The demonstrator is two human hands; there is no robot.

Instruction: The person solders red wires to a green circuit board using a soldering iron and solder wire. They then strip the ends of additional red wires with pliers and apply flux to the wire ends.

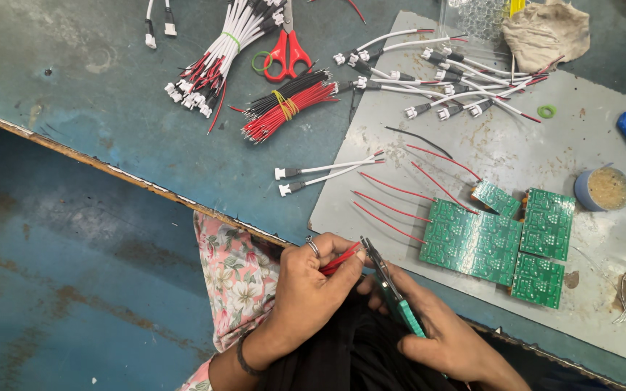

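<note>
A person's two hands meet at the near edge of a blue-green workbench (110,145), at about six o'clock in the view. The left hand (313,279) is curled closed around a small bunch of red wires (340,258), pinched between thumb and fingers. The wires' long axis runs from eight o'clock to two o'clock, their free ends pointing up and right toward the tool's tip. The right hand (458,340) is closed around the teal handles of a pair of wire cutters (389,286). The cutters' long axis runs from five o'clock up to eleven o'clock, nose pointing up-left, meeting the wire ends just right of the left hand's fingers. At two o'clock from the hands, green circuit boards (498,235) with red leads lie on a grey mat (516,152). At twelve o'clock lie a banded red and black wire bundle (288,108) and red-handled scissors (288,51)
</note>
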